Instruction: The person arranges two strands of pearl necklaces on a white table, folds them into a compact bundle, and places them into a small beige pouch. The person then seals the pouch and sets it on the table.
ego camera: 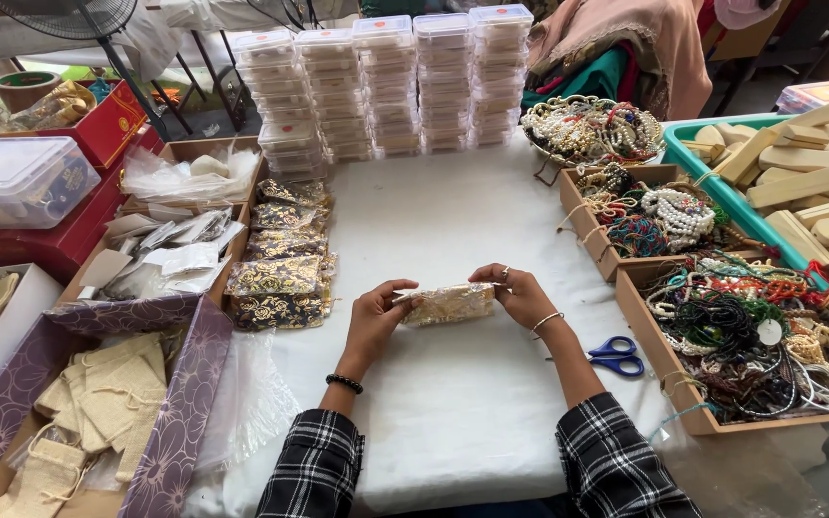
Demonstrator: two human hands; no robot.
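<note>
A small gold-patterned packet (450,304) in clear wrap is held just above the white table (453,403) at its middle. My left hand (377,316) grips the packet's left end. Gripping the right end is my right hand (522,294), which wears a ring and a bangle. Both sleeves are black-and-white plaid. A black bead bracelet sits on my left wrist.
Blue scissors (616,355) lie right of my right wrist. Cardboard trays of bead necklaces (750,336) and a green bin of wooden blocks (808,182) fill the right. Dark gold-patterned packets (280,278), boxes of burlap pouches (98,412) and stacked clear boxes (386,86) stand left and behind.
</note>
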